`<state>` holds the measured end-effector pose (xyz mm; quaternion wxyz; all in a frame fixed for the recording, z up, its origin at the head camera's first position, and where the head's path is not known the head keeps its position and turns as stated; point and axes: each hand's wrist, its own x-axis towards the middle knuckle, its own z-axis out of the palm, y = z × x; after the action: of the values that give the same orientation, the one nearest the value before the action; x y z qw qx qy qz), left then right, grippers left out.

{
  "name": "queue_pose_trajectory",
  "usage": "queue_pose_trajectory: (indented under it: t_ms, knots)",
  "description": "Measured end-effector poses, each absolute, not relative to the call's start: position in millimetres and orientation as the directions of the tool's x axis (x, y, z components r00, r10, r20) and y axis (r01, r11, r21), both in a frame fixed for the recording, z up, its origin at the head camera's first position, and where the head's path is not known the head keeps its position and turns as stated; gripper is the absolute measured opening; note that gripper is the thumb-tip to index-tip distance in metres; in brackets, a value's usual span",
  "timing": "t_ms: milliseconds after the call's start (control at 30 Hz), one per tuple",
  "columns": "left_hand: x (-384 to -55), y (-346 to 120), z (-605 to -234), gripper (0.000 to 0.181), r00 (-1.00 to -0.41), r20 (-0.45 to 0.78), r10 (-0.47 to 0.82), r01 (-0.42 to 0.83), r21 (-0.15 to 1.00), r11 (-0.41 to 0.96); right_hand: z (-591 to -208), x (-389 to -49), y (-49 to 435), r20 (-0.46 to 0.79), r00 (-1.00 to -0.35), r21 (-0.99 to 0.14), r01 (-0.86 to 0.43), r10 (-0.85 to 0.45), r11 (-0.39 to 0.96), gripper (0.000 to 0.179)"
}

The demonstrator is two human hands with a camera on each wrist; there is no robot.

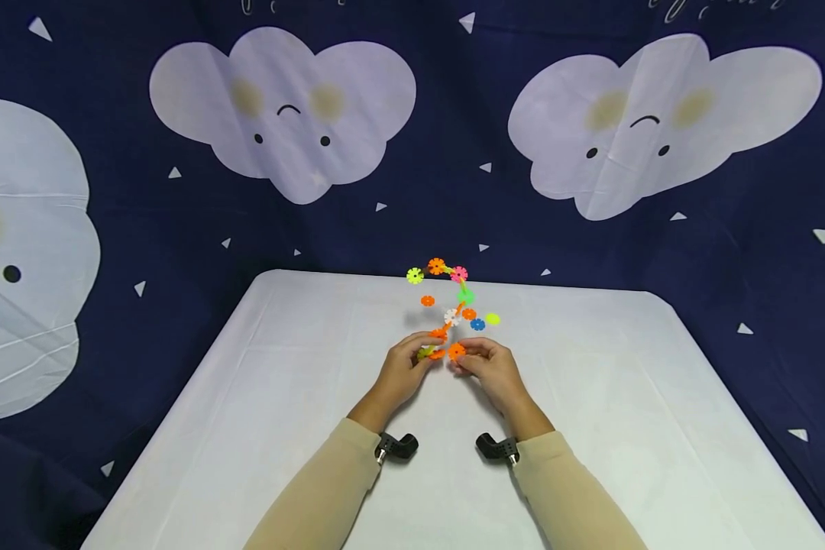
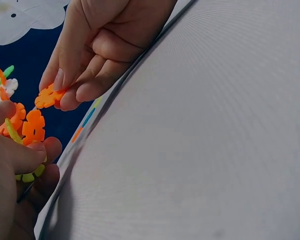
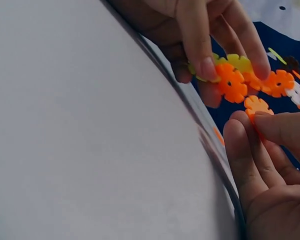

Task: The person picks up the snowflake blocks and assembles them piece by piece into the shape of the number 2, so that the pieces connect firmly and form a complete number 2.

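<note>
My left hand (image 1: 404, 368) grips the near end of a curved chain of interlocked, flower-shaped plastic discs. At that end an orange disc (image 2: 34, 127) and a yellow one (image 2: 32, 175) show between the fingers in the left wrist view. The chain runs up and away past a white disc (image 1: 451, 317), a green disc (image 1: 466, 296) and a pink disc (image 1: 459, 273) to a yellow-green disc (image 1: 415, 276). Between thumb and fingers, my right hand (image 1: 493, 368) pinches a single orange disc (image 3: 258, 105), close to the chain's orange end.
Loose discs lie on the white table (image 1: 605, 428) beyond the hands: an orange one (image 1: 428, 301) on the left, and another orange disc (image 1: 469, 314), a blue disc (image 1: 477, 325) and a yellow disc (image 1: 493, 318) on the right. A dark blue cloud-print cloth (image 1: 454, 221) hangs behind.
</note>
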<state>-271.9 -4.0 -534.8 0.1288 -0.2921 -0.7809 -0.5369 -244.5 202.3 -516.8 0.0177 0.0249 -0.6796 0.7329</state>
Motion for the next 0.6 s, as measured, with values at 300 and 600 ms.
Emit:
queue_pose_trajectory:
  t_ms: [300,600]
  knots:
    - [-270.8,-4.0,-533.6,0.036,-0.787,0.513,0.343,0.603,0.76,0.245,-520.7,-244.5,195.9,0.135,-0.991,-0.988,-0.134,-0.012,-0.079,0.029]
    - [-270.2,-3.6,-533.0,0.035,-0.769,0.525,0.364,0.628,0.728,0.276,-521.4,-242.1,196.6,0.211,-0.977,-0.977,-0.211,-0.018,0.026,0.024]
